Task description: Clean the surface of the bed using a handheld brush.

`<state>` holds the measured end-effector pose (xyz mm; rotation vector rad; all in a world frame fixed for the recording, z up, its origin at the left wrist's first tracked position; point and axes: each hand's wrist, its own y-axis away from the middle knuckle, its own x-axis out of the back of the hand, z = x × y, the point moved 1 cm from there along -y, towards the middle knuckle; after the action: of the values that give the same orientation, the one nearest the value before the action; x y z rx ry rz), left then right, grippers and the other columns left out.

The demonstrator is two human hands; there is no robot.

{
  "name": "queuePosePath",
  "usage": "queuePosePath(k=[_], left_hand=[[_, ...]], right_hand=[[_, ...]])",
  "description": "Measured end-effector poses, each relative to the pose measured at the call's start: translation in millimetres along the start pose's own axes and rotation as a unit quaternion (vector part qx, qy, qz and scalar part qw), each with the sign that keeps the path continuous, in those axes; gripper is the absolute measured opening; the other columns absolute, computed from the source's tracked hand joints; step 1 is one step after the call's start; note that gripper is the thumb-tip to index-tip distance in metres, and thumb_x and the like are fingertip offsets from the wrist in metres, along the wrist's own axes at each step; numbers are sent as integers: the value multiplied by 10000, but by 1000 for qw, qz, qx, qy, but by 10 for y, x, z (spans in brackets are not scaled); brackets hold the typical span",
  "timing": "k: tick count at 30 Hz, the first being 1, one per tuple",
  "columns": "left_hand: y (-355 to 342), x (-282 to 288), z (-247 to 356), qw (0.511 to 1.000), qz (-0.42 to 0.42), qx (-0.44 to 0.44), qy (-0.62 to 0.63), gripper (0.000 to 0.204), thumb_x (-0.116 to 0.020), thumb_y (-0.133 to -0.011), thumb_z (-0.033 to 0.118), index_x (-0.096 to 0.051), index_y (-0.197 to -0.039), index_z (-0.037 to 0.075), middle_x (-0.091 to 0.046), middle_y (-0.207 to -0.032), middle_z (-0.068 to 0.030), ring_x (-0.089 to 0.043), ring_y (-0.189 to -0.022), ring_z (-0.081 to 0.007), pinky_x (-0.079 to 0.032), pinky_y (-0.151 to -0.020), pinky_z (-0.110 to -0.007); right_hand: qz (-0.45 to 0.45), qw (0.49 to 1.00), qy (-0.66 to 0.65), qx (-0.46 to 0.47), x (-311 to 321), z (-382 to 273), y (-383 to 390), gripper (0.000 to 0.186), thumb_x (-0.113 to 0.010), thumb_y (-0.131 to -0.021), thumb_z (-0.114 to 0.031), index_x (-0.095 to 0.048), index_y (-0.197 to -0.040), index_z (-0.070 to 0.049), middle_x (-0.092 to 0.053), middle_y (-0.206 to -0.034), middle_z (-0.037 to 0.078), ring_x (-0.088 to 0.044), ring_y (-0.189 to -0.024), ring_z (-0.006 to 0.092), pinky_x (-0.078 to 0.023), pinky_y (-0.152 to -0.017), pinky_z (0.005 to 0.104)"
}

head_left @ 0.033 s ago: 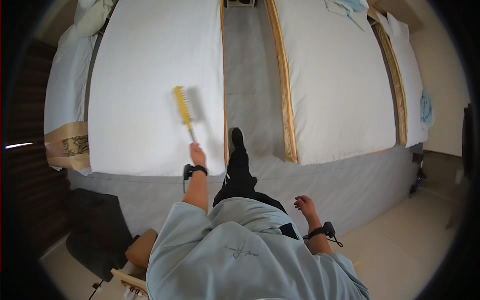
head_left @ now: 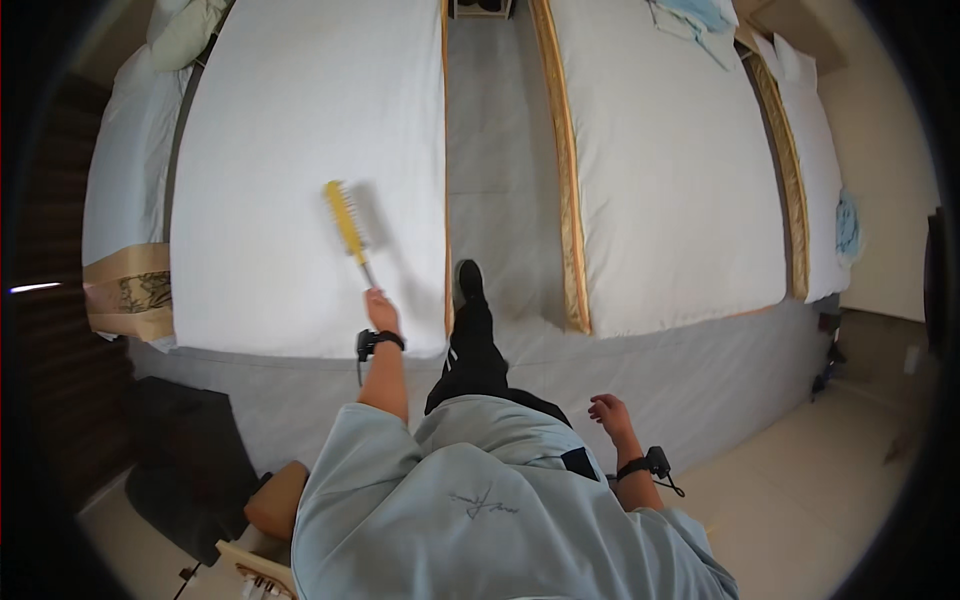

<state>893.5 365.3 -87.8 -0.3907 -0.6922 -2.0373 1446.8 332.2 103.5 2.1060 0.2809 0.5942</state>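
My left hand (head_left: 381, 310) is closed round the handle of a long yellow bed brush (head_left: 345, 220), held slanting over the left bed. White sheeting (head_left: 290, 120) covers that bed, and the brush throws a shadow on it. Whether the bristles touch the cloth I cannot tell. Low at my right side, my right hand (head_left: 612, 413) hangs with fingers loosely bent and apart, nothing in it. Each wrist has a black strapped device.
A second white bed (head_left: 670, 180) with gold edging stands to the right, across a narrow grey aisle (head_left: 500, 150) where my foot is. Further beds flank both sides. Blue cloth (head_left: 697, 14) lies on the right bed. A dark chair (head_left: 185, 460) stands behind me at left.
My left hand and the brush have shifted slightly left over the sheet. The view has moved a little; my right hand keeps its place.
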Motion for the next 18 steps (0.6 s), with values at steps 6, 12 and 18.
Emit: queuePosePath(k=[6,12,18], left_hand=[[-793,-79,37,974,191,79,-95,345,-367,-934,355,-493,-874,41,-579,-767,-223,-530,-738,-459,-417,-624,-505],[-9,-1232,764,993,-32,73,-85,273,-419,-920,312,-469,-924,44,-572,-737,-255,-529,-692,-481,-406,-547,-522],[327,-1477,1659,950,-279,-79,-114,271,-460,-892,342,-491,-947,78,-579,-741,-239,-548,-744,-449,-416,-620,-530]], right_hand=[[7,990,104,-98,357,-879,-301,222,-461,-846,-124,-594,-992,-21,-638,-779,72,-598,-668,135,-475,-599,264],[-29,991,126,-29,298,-1905,-673,213,-470,-867,-141,-589,-1001,-24,-634,-786,61,-589,-679,127,-464,-611,256],[-63,986,148,48,240,-2807,-1061,210,-466,-873,-130,-586,-1005,-20,-630,-789,62,-587,-692,129,-465,-616,259]])
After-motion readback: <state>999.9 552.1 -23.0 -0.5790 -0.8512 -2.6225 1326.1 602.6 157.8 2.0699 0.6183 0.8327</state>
